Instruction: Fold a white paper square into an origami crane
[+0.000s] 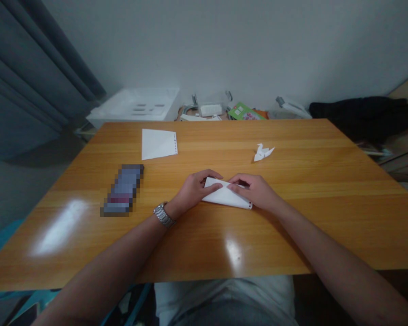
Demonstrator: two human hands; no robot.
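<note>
Both the left hand [194, 188] and right hand [256, 189], partly curled, pinch a folded white sheet [224, 195] just below the frame's centre. A paper bird [263, 153] sits right of centre.

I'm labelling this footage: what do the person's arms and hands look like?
Left arm and right arm are sleeveless as far as visible; left hand and right hand are ungloved. A silver linked band circles the left wrist; the right has none.
</note>
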